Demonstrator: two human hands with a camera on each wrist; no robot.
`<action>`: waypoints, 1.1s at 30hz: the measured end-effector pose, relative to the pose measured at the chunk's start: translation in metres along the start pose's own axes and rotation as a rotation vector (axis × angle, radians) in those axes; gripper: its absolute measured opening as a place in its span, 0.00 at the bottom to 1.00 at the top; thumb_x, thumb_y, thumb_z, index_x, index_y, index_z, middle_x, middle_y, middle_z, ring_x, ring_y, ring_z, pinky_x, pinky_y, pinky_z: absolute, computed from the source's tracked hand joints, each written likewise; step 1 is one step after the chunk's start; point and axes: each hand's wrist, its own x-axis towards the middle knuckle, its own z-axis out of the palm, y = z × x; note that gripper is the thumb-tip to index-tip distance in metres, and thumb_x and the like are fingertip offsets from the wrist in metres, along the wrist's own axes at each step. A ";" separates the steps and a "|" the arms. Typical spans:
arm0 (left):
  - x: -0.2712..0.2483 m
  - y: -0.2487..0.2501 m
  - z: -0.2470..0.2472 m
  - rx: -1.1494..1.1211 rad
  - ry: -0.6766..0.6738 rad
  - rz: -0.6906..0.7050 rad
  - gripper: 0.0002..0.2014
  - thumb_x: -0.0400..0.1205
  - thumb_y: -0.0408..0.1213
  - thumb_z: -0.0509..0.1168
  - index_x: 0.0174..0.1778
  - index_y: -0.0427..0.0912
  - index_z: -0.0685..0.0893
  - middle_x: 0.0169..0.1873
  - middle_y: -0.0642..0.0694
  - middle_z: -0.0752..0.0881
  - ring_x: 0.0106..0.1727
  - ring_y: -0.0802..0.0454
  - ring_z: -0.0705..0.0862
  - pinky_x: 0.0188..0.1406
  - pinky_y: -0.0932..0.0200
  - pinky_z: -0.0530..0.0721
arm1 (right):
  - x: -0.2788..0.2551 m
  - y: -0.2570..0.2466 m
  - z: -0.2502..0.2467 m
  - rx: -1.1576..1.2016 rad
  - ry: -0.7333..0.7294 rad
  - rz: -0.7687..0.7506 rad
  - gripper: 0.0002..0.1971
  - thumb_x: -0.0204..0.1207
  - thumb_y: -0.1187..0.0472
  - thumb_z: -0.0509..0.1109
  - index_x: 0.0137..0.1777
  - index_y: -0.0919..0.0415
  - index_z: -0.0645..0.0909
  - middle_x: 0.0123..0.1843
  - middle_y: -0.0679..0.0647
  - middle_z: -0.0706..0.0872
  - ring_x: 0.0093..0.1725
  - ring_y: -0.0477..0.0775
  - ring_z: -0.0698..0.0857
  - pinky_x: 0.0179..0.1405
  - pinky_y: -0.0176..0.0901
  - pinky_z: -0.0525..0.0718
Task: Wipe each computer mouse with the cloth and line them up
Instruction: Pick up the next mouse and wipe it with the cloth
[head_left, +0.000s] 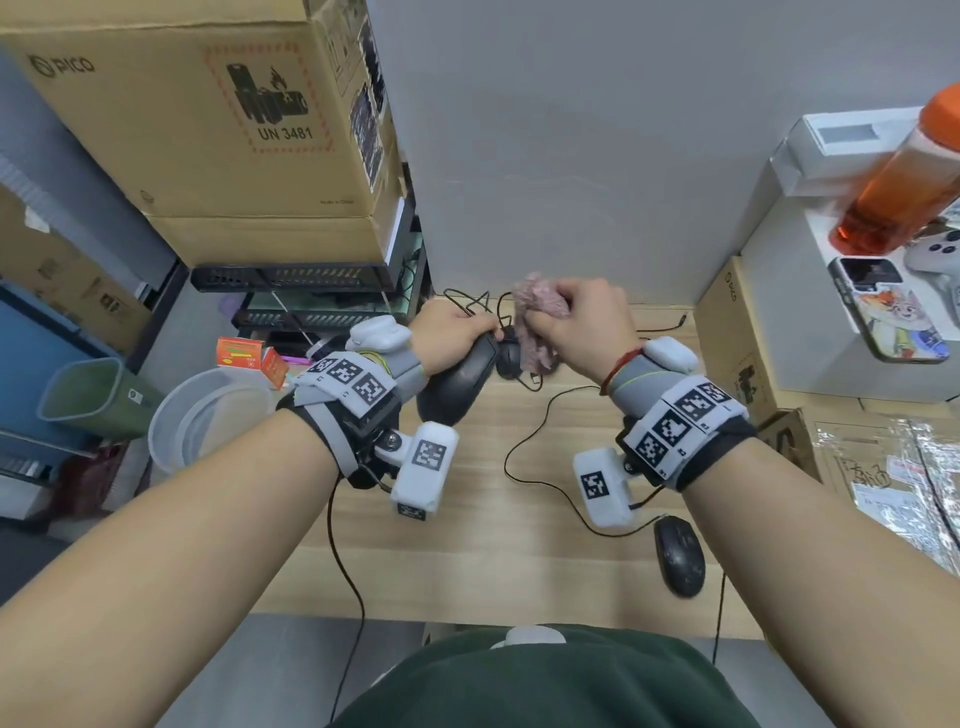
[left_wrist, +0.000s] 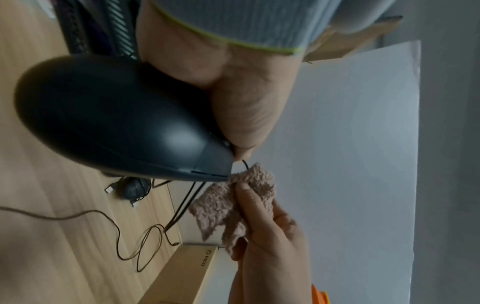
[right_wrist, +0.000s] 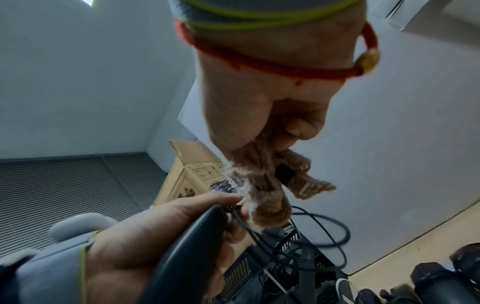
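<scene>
A pale wood-grain bench (head_left: 467, 561) runs up to a grey partition wall, with stacked brown cardboard boxes (head_left: 208, 119) at the left and white boxes carrying an orange-capped bottle (head_left: 904, 171) at the right. Above the far part of the bench, the left hand (head_left: 449, 332) is curled around a large black corded computer mouse (head_left: 460, 382), lifted clear of the surface with its nose pointing away from the person and its cable trailing off the front. Held up like this, its shell and front edge are open to the cloth rather than pressed against the wood. The right hand (head_left: 582, 325) has its fingers closed on a bunched pinkish-brown fleecy cloth (head_left: 537, 327), which hangs down just beside the nose of the held mouse; the left wrist view shows the cloth meeting the front edge where the cable leaves. This looks like the wiping step on this mouse.

A second small black mouse (head_left: 510, 356) lies on the bench just under the cloth among loose black cables. A third black oval mouse (head_left: 679, 556) sits near the front edge on the right, well apart from the others, probably already set down to begin the row, though that is only a guess.
</scene>
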 end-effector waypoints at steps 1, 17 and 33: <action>0.001 -0.001 0.000 -0.057 0.003 -0.005 0.22 0.82 0.50 0.69 0.36 0.32 0.89 0.29 0.40 0.81 0.30 0.48 0.75 0.35 0.57 0.72 | -0.001 -0.003 0.002 0.000 -0.033 -0.032 0.05 0.71 0.52 0.76 0.42 0.52 0.88 0.33 0.51 0.88 0.42 0.57 0.87 0.42 0.45 0.81; 0.003 -0.011 -0.005 -0.427 0.015 -0.067 0.12 0.80 0.45 0.71 0.34 0.44 0.94 0.33 0.42 0.91 0.37 0.40 0.88 0.55 0.40 0.88 | -0.006 0.016 0.020 -0.117 -0.428 -0.117 0.09 0.80 0.61 0.71 0.57 0.60 0.78 0.51 0.57 0.87 0.51 0.60 0.83 0.46 0.47 0.77; -0.004 -0.011 -0.005 -0.381 0.024 -0.089 0.13 0.84 0.42 0.68 0.35 0.47 0.91 0.29 0.50 0.88 0.34 0.50 0.84 0.41 0.59 0.80 | -0.021 0.026 0.028 0.460 -0.440 0.123 0.17 0.85 0.53 0.68 0.40 0.67 0.82 0.34 0.67 0.87 0.22 0.49 0.83 0.20 0.36 0.77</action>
